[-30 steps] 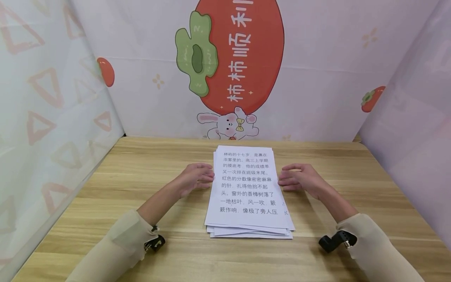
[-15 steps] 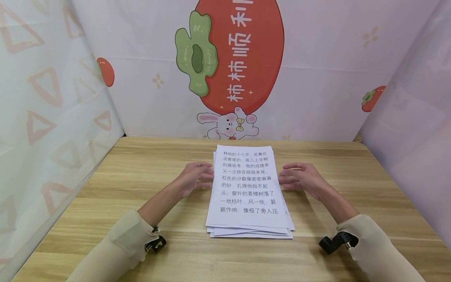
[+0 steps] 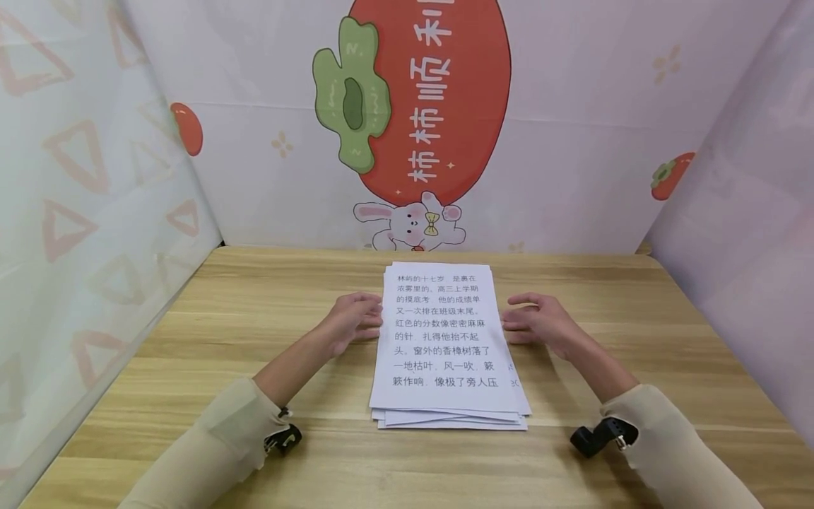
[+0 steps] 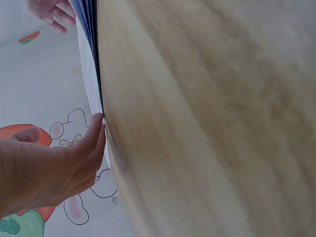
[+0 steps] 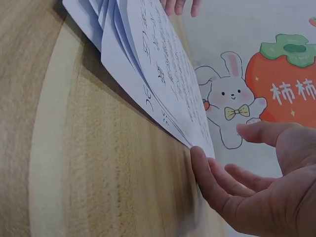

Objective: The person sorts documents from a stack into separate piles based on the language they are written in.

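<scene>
A loose stack of white paper sheets (image 3: 439, 339), printed with large Chinese characters, lies on the wooden table in the head view. Its lower sheets jut out unevenly at the near edge and right side. My left hand (image 3: 351, 322) touches the stack's left edge with its fingertips. On the opposite side, my right hand (image 3: 539, 324) has its fingertips at the right edge. In the right wrist view, the fingers (image 5: 207, 182) meet the corner of the sheets (image 5: 153, 74), which fan slightly apart. The left wrist view shows fingertips against the sheets' side (image 4: 89, 64).
The wooden table (image 3: 286, 466) extends around the stack on every side. Behind it hangs a white cloth backdrop (image 3: 572, 141) with a persimmon and a rabbit printed on it. Cloth walls (image 3: 83, 212) also stand at left and right. Black camera mounts (image 3: 600, 436) sit at both wrists.
The top sheet's print sits slightly further left than before. Both hands stay at the stack's sides with only slight movement, and the whole head view has shifted a little.
</scene>
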### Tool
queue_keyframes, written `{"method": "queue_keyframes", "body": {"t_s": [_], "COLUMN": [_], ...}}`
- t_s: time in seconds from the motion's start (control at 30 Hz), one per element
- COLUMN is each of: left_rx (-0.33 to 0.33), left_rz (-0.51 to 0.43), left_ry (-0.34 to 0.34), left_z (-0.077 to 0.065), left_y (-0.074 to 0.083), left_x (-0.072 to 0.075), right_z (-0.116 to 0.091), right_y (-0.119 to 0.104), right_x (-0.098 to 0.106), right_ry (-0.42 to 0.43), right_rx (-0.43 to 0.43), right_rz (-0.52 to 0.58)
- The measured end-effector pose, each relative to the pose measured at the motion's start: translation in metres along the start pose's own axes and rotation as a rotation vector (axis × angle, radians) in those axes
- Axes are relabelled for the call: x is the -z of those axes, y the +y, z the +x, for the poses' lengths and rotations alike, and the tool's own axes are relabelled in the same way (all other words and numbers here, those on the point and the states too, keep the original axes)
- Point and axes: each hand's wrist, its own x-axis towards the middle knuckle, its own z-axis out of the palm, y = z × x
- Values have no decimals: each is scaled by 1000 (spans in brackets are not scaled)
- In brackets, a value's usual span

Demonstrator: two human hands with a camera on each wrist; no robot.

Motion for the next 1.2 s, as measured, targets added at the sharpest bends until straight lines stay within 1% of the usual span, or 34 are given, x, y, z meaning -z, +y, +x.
{"method": "queue_keyframes", "body": {"t_s": [0.1, 0.27, 0.37, 0.5, 0.77, 1.0, 1.2], "left_rx": [2, 5, 9, 12, 6, -17, -12], "left_rz": [5, 13, 5, -11, -25, -1, 35], "left_ry": [4, 18, 7, 0, 0, -22, -6], "left_z": [0, -1, -2, -3, -4, -7, -9], "left_y": [2, 4, 5, 5, 3, 3, 3], "left_x": [1, 2, 3, 4, 4, 5, 4], "right_z": [-1, -3, -5, -8, -10, -14, -16], "right_y": [-2, -5, -6, -7, -6, -6, -5], "right_x": [-1, -2, -2, -3, -7, -11, -14], "right_ry": [10, 3, -2, 3, 11, 15, 13], "right_rx": [-10, 7, 24, 25, 19, 6, 6], "right_rz": [-7, 1, 12, 37, 37, 41, 51]}}
